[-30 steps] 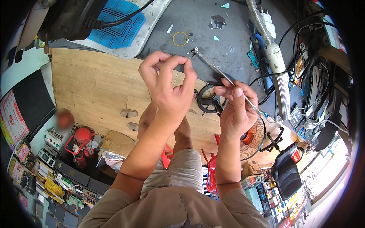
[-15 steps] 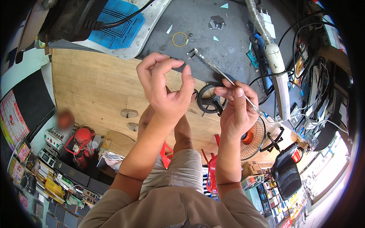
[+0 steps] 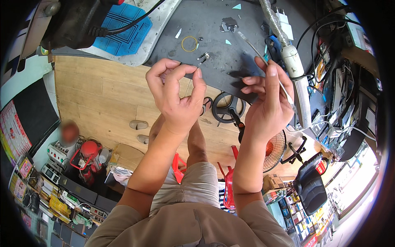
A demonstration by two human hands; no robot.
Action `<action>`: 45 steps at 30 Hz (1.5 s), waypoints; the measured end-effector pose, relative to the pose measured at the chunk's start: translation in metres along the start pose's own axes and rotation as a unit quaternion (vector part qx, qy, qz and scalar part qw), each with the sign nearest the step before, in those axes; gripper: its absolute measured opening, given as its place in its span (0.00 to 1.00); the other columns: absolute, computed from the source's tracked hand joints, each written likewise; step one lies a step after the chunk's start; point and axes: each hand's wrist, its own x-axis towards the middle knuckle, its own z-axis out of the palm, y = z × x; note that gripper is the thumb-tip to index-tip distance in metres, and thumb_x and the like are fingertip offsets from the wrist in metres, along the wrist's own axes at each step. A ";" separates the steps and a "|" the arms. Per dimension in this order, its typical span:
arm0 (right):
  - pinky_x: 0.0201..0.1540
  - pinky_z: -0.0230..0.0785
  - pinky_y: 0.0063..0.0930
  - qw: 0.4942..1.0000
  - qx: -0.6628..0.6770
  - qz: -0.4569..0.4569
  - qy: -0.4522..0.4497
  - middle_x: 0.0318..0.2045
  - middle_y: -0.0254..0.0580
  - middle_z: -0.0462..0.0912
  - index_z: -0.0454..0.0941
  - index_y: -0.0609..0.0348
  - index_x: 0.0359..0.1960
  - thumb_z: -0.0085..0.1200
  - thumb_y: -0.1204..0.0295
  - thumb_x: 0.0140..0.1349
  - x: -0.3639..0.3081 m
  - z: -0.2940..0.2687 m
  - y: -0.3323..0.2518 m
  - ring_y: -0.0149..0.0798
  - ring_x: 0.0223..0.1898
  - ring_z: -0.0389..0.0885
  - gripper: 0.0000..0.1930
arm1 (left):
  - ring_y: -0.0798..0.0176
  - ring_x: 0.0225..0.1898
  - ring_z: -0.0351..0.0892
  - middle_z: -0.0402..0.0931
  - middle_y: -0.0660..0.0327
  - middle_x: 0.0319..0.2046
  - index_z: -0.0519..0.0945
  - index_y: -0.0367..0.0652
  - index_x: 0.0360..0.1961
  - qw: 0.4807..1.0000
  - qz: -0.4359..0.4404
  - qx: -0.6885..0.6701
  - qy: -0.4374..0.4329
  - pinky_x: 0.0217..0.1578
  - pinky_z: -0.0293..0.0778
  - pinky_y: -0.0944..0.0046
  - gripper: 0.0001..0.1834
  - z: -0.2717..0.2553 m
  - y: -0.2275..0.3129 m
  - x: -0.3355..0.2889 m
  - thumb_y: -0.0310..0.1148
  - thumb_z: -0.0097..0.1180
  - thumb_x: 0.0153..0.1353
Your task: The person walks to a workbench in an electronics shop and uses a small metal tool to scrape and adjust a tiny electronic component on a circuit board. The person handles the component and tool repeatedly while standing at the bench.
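Note:
My left hand (image 3: 181,92) is closed in a pinch between thumb and index finger. At its fingertips is a small electronic part (image 3: 203,59), dark with a shiny metal piece, over the grey mat (image 3: 214,37) at the bench's front edge. Whether other fingers touch it is hidden. Off to the right, my right hand (image 3: 269,99) grips a thin metal pry tool (image 3: 252,46) between thumb and fingers. The flat tip points up and left, apart from the small part. On the mat lie a yellow ring (image 3: 189,44) and a broken dark fragment (image 3: 228,24).
A blue patterned pad (image 3: 124,31) lies on the white tray at upper left, with a black device above it. The ribbed lamp arm (image 3: 294,61) crosses the right side, amid cables and electronic parts. A fan (image 3: 273,150) and red stool (image 3: 228,185) stand below.
My right hand has moved right and slightly up, drawing the tool's tip away from the small part. My left hand has shifted slightly left with the part near its fingertips.

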 end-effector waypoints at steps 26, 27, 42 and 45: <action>0.29 0.84 0.27 1.000 0.008 0.020 0.003 0.45 0.67 0.90 0.81 0.78 0.52 0.61 0.72 0.78 0.013 0.010 0.001 0.40 0.29 0.90 0.15 | 0.58 0.45 0.78 0.69 0.53 0.54 0.85 0.40 0.46 1.000 0.002 0.000 -0.001 0.41 0.75 0.62 0.15 0.000 0.000 0.001 0.17 0.73 0.58; 0.29 0.84 0.27 1.000 0.021 0.021 0.003 0.45 0.67 0.90 0.81 0.78 0.52 0.60 0.73 0.78 0.011 0.008 0.000 0.41 0.29 0.90 0.14 | 0.58 0.45 0.78 0.69 0.53 0.54 0.85 0.40 0.46 1.000 0.000 0.001 -0.001 0.41 0.75 0.62 0.15 0.000 0.001 0.001 0.17 0.73 0.58; 0.48 0.88 0.43 0.988 0.047 -0.011 -0.146 0.46 0.70 0.90 0.80 0.76 0.52 0.60 0.82 0.76 -0.037 -0.041 0.029 0.53 0.43 0.94 0.09 | 0.59 0.45 0.78 0.69 0.55 0.54 0.86 0.40 0.47 1.000 0.009 -0.009 0.010 0.41 0.74 0.61 0.16 0.004 -0.001 0.002 0.17 0.73 0.58; 0.50 0.88 0.42 0.987 0.045 -0.007 -0.152 0.46 0.68 0.90 0.80 0.77 0.52 0.60 0.82 0.76 -0.037 -0.040 0.028 0.52 0.44 0.94 0.09 | 0.59 0.45 0.78 0.69 0.55 0.54 0.86 0.40 0.47 1.000 0.008 -0.005 0.008 0.41 0.74 0.61 0.16 0.003 -0.002 0.001 0.16 0.73 0.58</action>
